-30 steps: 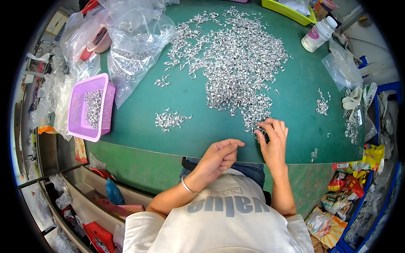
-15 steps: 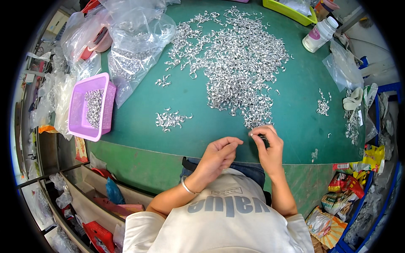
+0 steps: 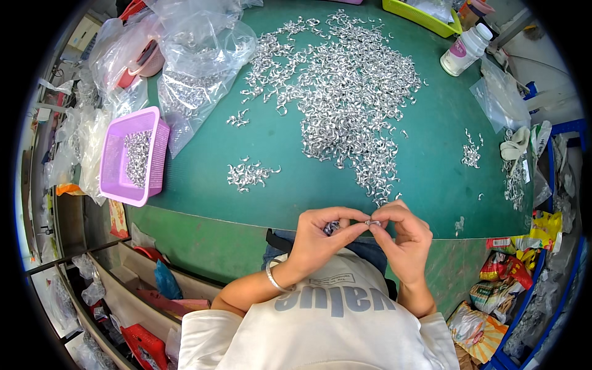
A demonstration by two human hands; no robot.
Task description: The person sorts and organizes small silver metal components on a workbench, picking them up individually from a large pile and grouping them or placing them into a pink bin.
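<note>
Just over the table's near edge, my two hands meet fingertip to fingertip. Between them is a small curved silvery metal piece [image 3: 372, 222], pinched by both. My left hand [image 3: 320, 237] also cups several silvery pieces [image 3: 332, 227] inside its curled fingers. My right hand [image 3: 404, 234] grips the other end of the small piece with thumb and forefinger. Past the fingertips, the large heap of curved metal pieces [image 3: 351, 111] spreads over the green table [image 3: 209, 179], its narrow tail ending close to my right hand. A smaller pile [image 3: 250, 175] lies to the left.
At left stands a lilac basket [image 3: 157, 166] holding metal pieces, beside a clear plastic bag [image 3: 197, 80]. A white bottle [image 3: 465, 50] and a yellow-green tray [image 3: 419, 17] are at the far right. Another little pile [image 3: 472, 154] sits on the right, near filled bags [image 3: 513, 179].
My right hand has come back from the tail of the heap to meet my left hand. My left fingers have opened somewhat, showing pieces in the palm; both hands now pinch one piece.
</note>
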